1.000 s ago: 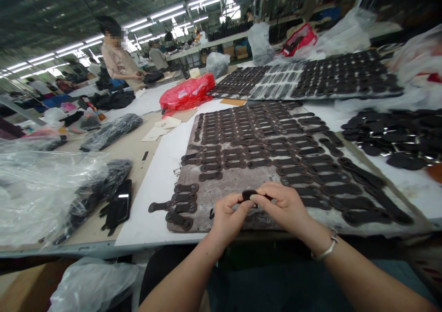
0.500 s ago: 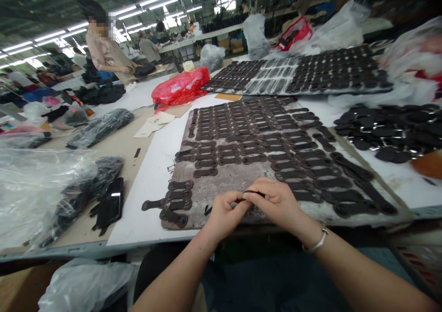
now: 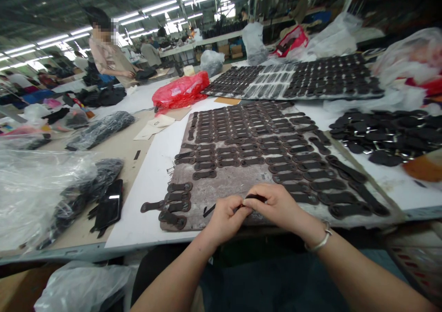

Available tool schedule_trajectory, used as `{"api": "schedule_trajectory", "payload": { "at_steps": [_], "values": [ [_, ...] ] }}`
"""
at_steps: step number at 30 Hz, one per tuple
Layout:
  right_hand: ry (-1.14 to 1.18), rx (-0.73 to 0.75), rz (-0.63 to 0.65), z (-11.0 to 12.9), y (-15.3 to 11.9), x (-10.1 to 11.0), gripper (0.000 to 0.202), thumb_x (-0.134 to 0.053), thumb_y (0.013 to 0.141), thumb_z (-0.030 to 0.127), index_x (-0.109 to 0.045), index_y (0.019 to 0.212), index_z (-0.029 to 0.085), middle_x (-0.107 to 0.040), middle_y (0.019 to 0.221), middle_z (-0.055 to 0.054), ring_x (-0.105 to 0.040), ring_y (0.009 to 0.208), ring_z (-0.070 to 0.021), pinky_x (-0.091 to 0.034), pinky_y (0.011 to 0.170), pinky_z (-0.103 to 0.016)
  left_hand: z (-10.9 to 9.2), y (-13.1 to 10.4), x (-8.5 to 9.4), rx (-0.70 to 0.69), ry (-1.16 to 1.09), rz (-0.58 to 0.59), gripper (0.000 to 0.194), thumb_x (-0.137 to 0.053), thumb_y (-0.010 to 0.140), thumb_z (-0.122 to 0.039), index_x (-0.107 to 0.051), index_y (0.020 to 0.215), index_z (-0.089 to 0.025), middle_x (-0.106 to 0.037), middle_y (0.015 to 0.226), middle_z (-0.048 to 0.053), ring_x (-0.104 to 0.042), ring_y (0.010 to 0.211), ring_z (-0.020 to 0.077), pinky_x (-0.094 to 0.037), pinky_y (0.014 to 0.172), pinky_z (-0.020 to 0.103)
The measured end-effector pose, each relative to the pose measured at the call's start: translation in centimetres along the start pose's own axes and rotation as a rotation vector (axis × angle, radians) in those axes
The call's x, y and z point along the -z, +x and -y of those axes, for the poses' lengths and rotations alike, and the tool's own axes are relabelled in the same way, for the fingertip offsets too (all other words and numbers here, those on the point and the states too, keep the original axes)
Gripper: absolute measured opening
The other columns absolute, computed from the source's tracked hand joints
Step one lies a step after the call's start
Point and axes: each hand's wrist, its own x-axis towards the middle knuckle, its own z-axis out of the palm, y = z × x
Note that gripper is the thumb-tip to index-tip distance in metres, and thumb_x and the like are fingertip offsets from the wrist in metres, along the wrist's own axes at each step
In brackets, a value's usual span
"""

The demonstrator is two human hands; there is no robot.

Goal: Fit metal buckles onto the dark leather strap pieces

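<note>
The dark piece (image 3: pixel 256 197) has tilted — mostly hidden, pinched in the closed grip of left hand (image 3: pixel 228 214) and right hand (image 3: pixel 274 202).

One camera is looking forward and down from the person's head, viewing the left hand (image 3: pixel 228 213) and right hand (image 3: pixel 276 204) from close above. It is facing across the board (image 3: pixel 224 183) and table (image 3: pixel 136 124), taking in distant, slanting ceiling lights (image 3: pixel 159 6).

White sheet (image 3: pixel 147 183) on table (image 3: pixel 79 253); atop it, board (image 3: pixel 221 183) bearing straps (image 3: pixel 350 209).
</note>
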Motion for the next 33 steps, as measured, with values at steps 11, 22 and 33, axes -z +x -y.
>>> {"api": "schedule_trajectory", "payload": {
  "at_steps": [11,22,33],
  "values": [
    [0.167,-0.119,-0.029,-0.6,-0.3,-0.5,0.017,-0.062,0.082,0.036,-0.066,0.086,0.02,-0.063,0.072,0.003,-0.057,0.067,-0.0107,-0.042,0.058,-0.018,-0.1,0.6,0.9,0.111,-0.095,0.092,0.031,-0.054,0.079,-0.044,-0.064,0.066,-0.017,-0.057,0.062,0.001,-0.051,0.064,0.0161,-0.042,0.06,0.023],
    [0.063,-0.019,-0.02,-1.2,-1.3,0.2,0.021,-0.058,0.086,0.035,-0.067,0.077,0.019,-0.064,0.068,0.003,-0.058,0.064,-0.01,-0.041,0.059,-0.017,-0.1,0.5,0.4,0.07,-0.036,0.089,0.037,-0.054,0.077,-0.048,-0.055,0.055,-0.018,-0.049,0.057,-0.001,-0.046,0.058,0.015,-0.04,0.057,0.023],
    [0.061,0.031,0.036,-2.5,-2.4,3.0,0.022,-0.059,0.086,0.031,-0.066,0.07,0.017,-0.063,0.065,0.002,-0.056,0.063,-0.0106,-0.04,0.06,-0.02,0.1,0.3,-1.0,-0.043,0.052,0.134,0.025,-0.051,0.084,-0.038,-0.066,0.087,-0.019,-0.066,0.079,0.003,-0.059,0.072,0.0166,-0.045,0.068,0.025]
  ]
}}
